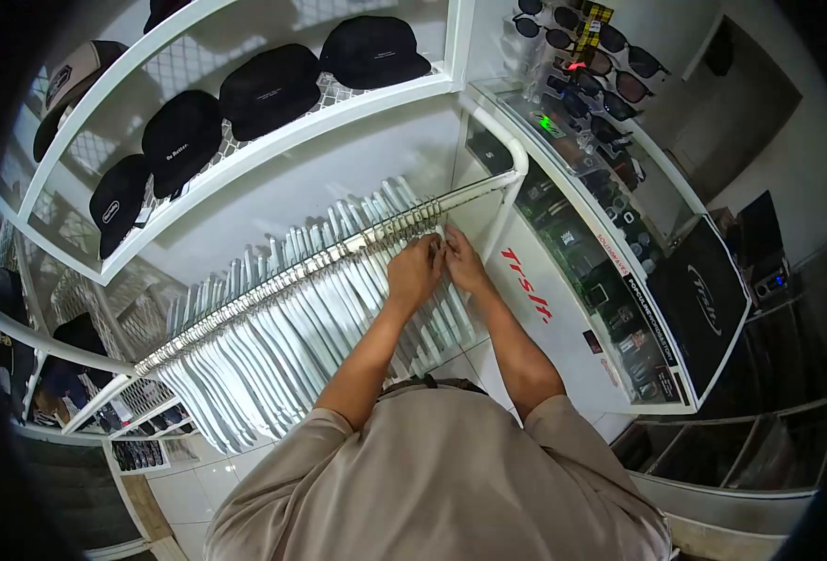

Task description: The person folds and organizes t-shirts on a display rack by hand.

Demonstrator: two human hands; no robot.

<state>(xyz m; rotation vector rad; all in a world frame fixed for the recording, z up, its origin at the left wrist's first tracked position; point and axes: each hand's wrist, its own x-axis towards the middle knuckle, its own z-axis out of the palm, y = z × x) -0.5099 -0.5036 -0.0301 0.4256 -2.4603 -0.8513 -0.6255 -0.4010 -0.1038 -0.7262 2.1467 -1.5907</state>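
A long row of white hangers (pixel 282 323) hangs by metal hooks from a white rail (pixel 329 251) that runs slantwise across the middle of the head view. Near the rail's right end, my left hand (pixel 417 271) is closed, fingers curled at the top of a white hanger just below the hooks. Close beside it, my right hand (pixel 466 260) pinches at the same spot, its fingertips almost meeting those of the left. The fingers partly hide the piece between them. Other hangers hang below and between my forearms.
Black caps (pixel 268 92) line a curved white shelf above the rail. To the right stands a glass display counter (pixel 577 252) with small goods inside, and sunglasses (pixel 610 84) on a stand behind it. A white post (pixel 509 192) holds the rail's right end. Tiles (pixel 178 496) cover the floor.
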